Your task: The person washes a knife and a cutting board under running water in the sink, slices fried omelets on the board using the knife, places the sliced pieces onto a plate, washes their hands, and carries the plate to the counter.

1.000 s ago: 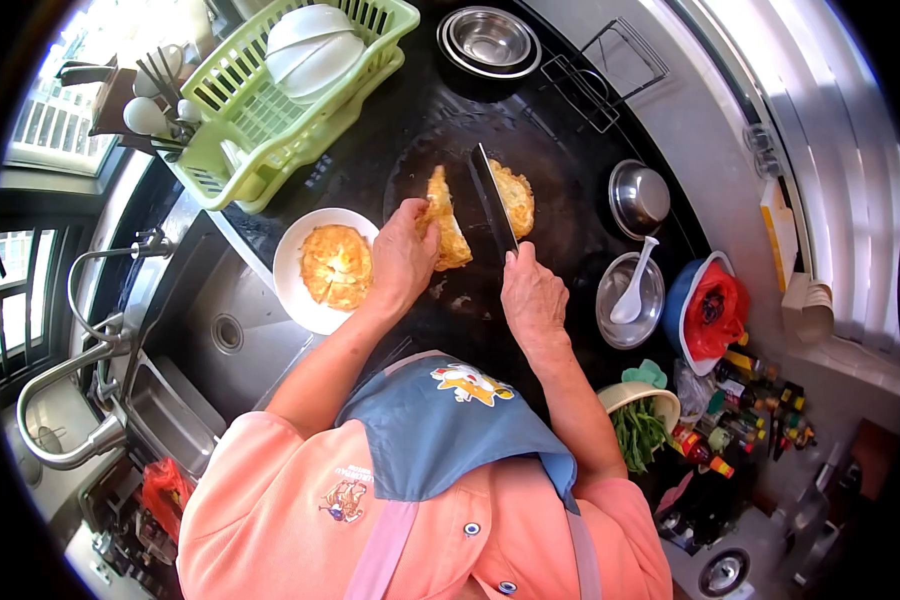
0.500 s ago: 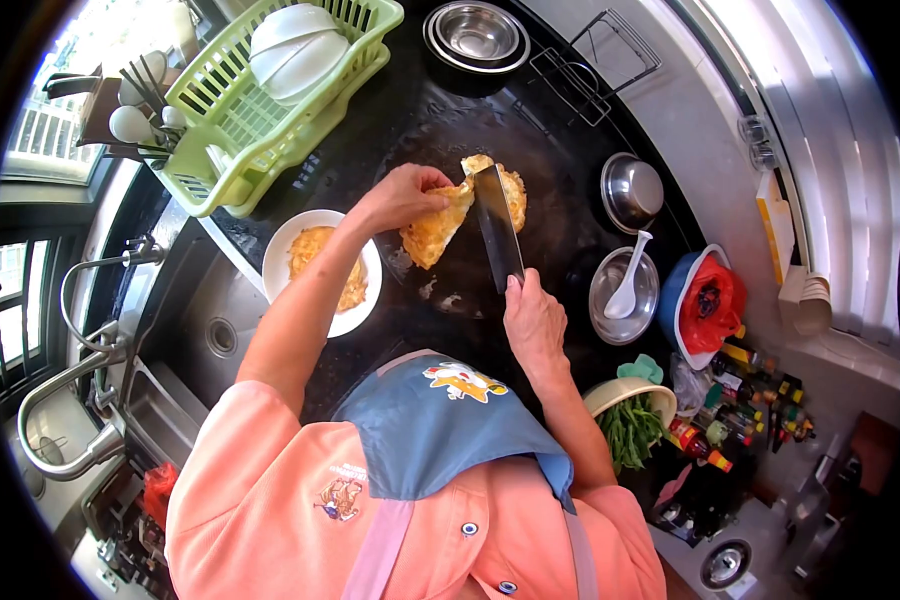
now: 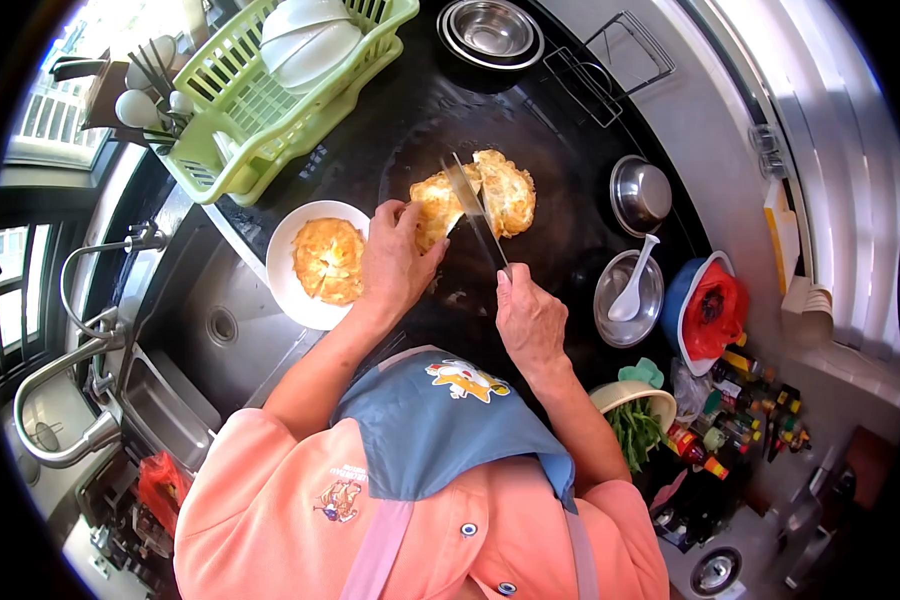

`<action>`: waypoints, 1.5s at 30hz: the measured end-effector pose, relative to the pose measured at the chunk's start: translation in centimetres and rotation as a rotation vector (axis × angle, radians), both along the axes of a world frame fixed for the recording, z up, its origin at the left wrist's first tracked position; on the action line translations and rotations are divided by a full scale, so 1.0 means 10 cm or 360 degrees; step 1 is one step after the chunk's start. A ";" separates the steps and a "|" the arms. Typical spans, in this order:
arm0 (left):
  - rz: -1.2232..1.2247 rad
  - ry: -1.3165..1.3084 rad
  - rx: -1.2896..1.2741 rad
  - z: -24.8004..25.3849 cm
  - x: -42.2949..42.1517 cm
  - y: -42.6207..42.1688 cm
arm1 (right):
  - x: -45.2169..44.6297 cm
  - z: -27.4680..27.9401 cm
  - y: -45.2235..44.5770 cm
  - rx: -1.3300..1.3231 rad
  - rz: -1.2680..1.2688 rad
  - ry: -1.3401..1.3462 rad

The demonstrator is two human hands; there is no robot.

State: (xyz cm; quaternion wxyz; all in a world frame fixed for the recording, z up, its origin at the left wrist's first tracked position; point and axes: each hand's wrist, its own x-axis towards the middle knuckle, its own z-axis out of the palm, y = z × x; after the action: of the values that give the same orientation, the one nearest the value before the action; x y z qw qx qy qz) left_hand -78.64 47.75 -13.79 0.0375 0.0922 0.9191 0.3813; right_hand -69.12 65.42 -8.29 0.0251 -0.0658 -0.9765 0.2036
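My right hand (image 3: 530,318) grips the handle of a kitchen knife (image 3: 485,228), its blade pointing away from me over a dark board. The blade lies along the gap between two pieces of golden fried egg. Against the left piece of fried egg (image 3: 434,206), my left hand (image 3: 400,262) presses with curled fingers and thumb, holding its near edge. The right piece of fried egg (image 3: 508,195) lies just right of the blade, untouched by either hand. Left of my left hand, a white plate (image 3: 282,284) carries another round, browned fried egg (image 3: 327,262) with cut lines.
A green dish rack (image 3: 260,165) with white bowls stands back left, beside the sink (image 3: 195,300). Nested steel bowls (image 3: 492,35) are at the back. To the right are a steel bowl (image 3: 640,195), a bowl with a white spoon (image 3: 630,298), and a basin of greens (image 3: 635,430).
My left hand has come down and nearer me, laying the lifted egg piece flat on the board. The knife has shifted slightly left, and the whole plate now shows.
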 end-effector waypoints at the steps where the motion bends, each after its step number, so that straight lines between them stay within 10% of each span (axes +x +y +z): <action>1: 0.0007 0.0026 -0.0022 -0.01 0.00 0.00 | -0.02 0.02 -0.02 0.0011 0.0005 -0.0009; 22: -0.0739 0.0274 -0.0295 -0.02 -0.45 -0.37 | 0.21 -0.02 0.11 0.0163 -0.0020 -0.0386; 34: -0.0237 0.0213 0.0029 -0.09 -0.12 -0.38 | -0.10 0.02 -0.03 -0.0004 0.0195 0.0163; 45: -0.0159 0.0093 0.0025 -0.02 -0.08 -0.29 | -0.07 -0.05 0.11 0.0202 0.0146 -0.0353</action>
State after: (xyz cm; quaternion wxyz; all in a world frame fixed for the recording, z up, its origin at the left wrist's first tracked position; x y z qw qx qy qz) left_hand -79.46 44.81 -14.03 0.0288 0.1493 0.9110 0.3834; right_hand -69.87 66.54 -8.84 -0.0882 -0.0414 -0.9862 0.1340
